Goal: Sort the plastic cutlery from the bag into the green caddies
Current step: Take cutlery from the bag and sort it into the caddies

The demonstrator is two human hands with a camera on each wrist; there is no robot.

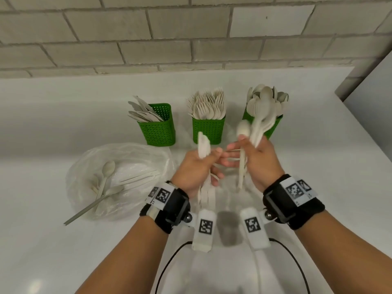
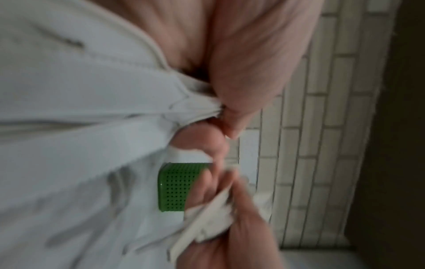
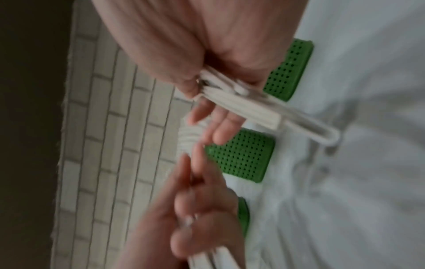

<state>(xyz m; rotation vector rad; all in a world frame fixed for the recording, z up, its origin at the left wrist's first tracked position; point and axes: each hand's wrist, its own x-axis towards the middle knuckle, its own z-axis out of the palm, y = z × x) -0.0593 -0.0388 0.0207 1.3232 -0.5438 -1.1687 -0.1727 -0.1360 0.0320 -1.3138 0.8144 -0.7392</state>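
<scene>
Three green caddies stand in a row at the back: knives in the left caddy, forks in the middle caddy, spoons in the right caddy. My left hand grips a bundle of pale cutlery, blade-like ends up and the other ends hanging below the palm. My right hand holds several spoons with bowls up, just in front of the spoon caddy. The two hands' fingertips nearly meet. In the blurred right wrist view my right hand's fingers clamp the handles.
A clear plastic bag lies open at the left on the white counter, with a few spoons and knives in it; one handle sticks out over its front edge. A grey brick wall runs behind the caddies. Cables hang near my wrists.
</scene>
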